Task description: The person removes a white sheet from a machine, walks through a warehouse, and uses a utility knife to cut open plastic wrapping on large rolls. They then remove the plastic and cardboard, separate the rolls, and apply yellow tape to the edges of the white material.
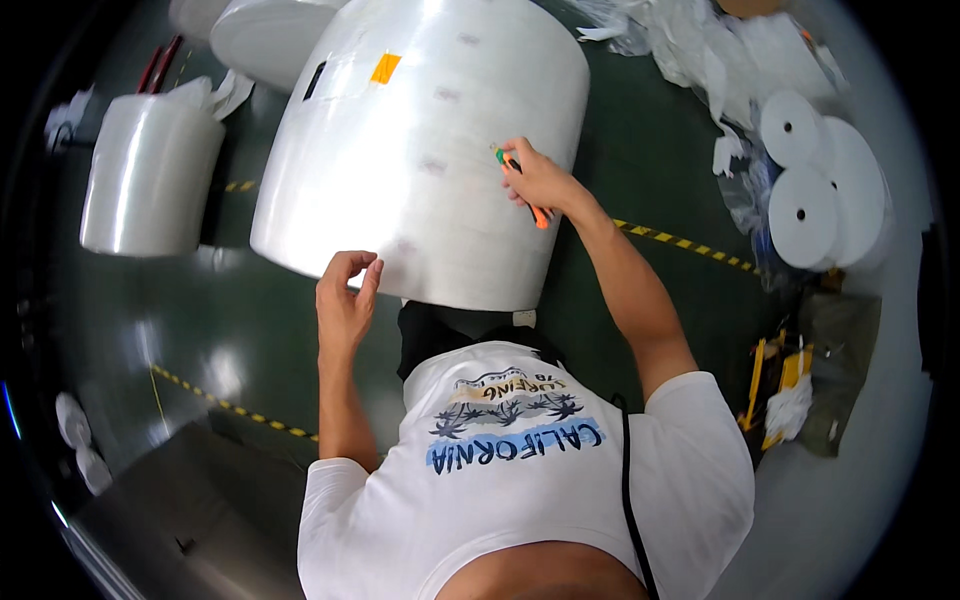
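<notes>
The right hand point(540, 180) is closed around an orange and green cutter point(522, 186), its tip pressed against the side of a big white roll point(420, 150) wrapped in shiny clear film. The left hand point(345, 300) is lower down at the near bottom edge of the same roll, fingers curled with thumb and forefinger pinched together on the film; whether it actually has a piece of film between them is hard to tell. The big roll stands on the dark green floor point(640, 150), directly in front of the person, who wears a white printed T-shirt point(520, 460). A small orange sticker point(385, 68) and a dark mark sit on the roll's upper part.

To the left stands a smaller wrapped roll point(150, 175), well apart from the big one, and another white roll point(265, 40) lies behind, near the far edge. To the right, two white rolls point(825, 195) with round cores lie side by side, with crumpled clear plastic point(700, 45) piled beyond them. A yellow and black striped line point(690, 245) runs across the floor, passing behind the right forearm
</notes>
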Motion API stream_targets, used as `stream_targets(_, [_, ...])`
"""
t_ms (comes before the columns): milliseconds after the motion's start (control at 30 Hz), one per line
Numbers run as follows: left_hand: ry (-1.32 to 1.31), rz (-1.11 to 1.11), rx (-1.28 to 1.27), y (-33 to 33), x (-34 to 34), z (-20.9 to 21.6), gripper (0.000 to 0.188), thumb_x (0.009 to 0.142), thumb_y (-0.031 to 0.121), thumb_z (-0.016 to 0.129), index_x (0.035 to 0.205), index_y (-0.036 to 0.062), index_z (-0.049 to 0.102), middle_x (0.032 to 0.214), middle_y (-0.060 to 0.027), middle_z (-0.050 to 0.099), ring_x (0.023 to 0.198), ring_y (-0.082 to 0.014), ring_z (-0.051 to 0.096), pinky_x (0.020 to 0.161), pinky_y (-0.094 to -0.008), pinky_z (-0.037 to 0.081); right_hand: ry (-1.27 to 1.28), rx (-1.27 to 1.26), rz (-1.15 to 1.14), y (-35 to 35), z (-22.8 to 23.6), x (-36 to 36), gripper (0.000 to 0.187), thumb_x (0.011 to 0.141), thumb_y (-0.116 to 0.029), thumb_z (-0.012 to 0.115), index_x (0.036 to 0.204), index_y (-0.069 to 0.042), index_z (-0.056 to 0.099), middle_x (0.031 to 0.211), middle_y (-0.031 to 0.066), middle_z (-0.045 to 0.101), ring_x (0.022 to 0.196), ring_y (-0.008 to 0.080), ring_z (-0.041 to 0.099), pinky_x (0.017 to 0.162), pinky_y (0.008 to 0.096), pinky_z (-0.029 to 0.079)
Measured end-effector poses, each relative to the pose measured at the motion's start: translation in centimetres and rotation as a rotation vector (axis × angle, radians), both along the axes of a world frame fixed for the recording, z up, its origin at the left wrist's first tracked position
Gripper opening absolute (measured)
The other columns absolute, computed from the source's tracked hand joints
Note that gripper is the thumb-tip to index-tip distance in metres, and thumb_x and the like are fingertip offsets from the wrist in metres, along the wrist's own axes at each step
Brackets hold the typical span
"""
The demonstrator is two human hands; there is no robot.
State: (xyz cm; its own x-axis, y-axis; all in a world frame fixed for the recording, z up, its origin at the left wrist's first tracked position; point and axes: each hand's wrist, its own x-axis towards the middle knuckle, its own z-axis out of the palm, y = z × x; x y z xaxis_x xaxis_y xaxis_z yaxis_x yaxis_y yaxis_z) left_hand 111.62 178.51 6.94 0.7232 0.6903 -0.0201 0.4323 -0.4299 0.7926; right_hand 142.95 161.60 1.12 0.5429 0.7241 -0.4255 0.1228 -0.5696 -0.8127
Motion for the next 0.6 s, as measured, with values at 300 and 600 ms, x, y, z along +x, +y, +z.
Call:
stream_targets(300, [-0.057,-0.541,-0.056,12.6,2.8,-1.1,0.016,0.095,0.011,0.074,0.103,-0.0016,0.068,0.100,-0.0137,0.071,0.092,-0.0295,0.071,0.080,-0.0365,0.057,-0.092,-0.172,-0.197,6.1,-0.9,2.3,0.035,0.098,-0.006,0.051,0.131,-0.003,0.062,0.079,0.0102,0.068,0.065,0.0175,0.068,0.057,0.0339,0.057])
stream_targets(600, [-0.095,-0.806,-0.103,16.8,0.2,-3.7,0.015,0.096,0.012,0.074,0.103,-0.0004,0.069,0.098,-0.0119,0.071,0.091,-0.0257,0.071,0.059,-0.0329,0.052,-0.048,-0.123,-0.451,3.2,-1.5,-17.3,0.031,0.095,-0.005,0.051,0.120,-0.006,0.069,0.077,0.0139,0.069,0.059,0.0209,0.068,0.056,0.0382,0.055])
